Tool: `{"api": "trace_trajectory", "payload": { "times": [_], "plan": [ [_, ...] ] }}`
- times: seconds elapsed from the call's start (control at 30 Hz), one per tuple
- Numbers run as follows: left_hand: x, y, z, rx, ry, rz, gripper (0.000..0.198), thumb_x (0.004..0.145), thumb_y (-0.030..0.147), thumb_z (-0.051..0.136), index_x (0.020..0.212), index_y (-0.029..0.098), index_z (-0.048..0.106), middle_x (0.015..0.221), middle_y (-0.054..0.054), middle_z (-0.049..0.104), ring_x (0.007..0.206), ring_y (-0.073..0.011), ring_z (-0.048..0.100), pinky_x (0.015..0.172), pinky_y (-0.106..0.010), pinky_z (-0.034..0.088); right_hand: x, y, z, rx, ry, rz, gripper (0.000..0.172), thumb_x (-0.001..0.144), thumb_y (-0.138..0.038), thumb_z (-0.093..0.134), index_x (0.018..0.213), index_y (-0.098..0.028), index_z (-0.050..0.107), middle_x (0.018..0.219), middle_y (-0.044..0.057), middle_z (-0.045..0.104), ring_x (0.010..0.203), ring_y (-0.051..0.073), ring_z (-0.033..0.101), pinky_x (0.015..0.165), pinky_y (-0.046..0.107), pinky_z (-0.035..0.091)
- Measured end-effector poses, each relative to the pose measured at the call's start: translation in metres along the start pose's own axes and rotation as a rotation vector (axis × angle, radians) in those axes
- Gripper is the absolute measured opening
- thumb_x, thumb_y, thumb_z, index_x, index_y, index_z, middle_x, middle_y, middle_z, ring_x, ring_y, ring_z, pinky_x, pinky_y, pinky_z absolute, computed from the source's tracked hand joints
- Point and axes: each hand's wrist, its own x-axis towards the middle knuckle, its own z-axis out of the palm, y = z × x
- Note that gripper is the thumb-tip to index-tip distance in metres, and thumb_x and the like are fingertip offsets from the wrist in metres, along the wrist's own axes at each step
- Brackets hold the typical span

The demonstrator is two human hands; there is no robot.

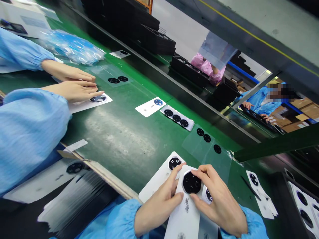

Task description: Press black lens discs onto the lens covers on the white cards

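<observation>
In the head view, my left hand (pixel 161 202) is closed on the edge of a white phone back panel (pixel 183 215), tilted over the front of the bench. My right hand (pixel 216 199) pinches a black camera lens cover (pixel 191 182) between thumb and fingers, at the top end of that panel; whether it is seated flat cannot be told. Behind my left hand lies a second white panel (pixel 156 181) with its own black lens piece. Part of another panel (pixel 208 225) shows beneath my right hand, mostly hidden.
Clear film (pixel 206 151) with 3 black discs lies beyond my hands, near a white strip (pixel 177 118) holding discs. A co-worker's hands (pixel 69 83) press another panel at left. Stacked sheets (pixel 74 199) are lower left. A dark thin tool (pixel 250 188) and a tray (pixel 284 202) are right.
</observation>
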Motion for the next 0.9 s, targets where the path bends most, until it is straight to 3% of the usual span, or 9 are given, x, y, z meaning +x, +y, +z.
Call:
{"api": "trace_trajectory", "payload": {
  "times": [0.63, 0.9],
  "plan": [
    [0.0032, -0.0046, -0.0029, -0.016, -0.006, 0.001, 0.07, 0.082, 0.022, 0.052, 0.14, 0.031, 0.015, 0.108, -0.006, 0.058, 0.077, -0.0164, 0.06, 0.062, -0.024, 0.044, 0.0, 0.0058, 0.0031, 0.004, -0.042, 0.023, 0.047, 0.079, -0.017, 0.054, 0.122, -0.024, 0.037, 0.109, 0.009, 0.047, 0.097, 0.023, 0.054, 0.082, 0.039, 0.053],
    [0.0037, -0.0048, -0.003, 0.005, -0.003, 0.003, 0.07, 0.083, 0.023, 0.05, 0.142, 0.03, 0.014, 0.116, -0.007, 0.057, 0.081, -0.0179, 0.06, 0.072, -0.031, 0.046, 0.0022, 0.0047, -0.0002, -0.003, -0.07, 0.034, 0.039, 0.083, -0.018, 0.053, 0.12, -0.023, 0.042, 0.103, 0.008, 0.047, 0.092, 0.021, 0.053, 0.077, 0.038, 0.053]
  ]
}}
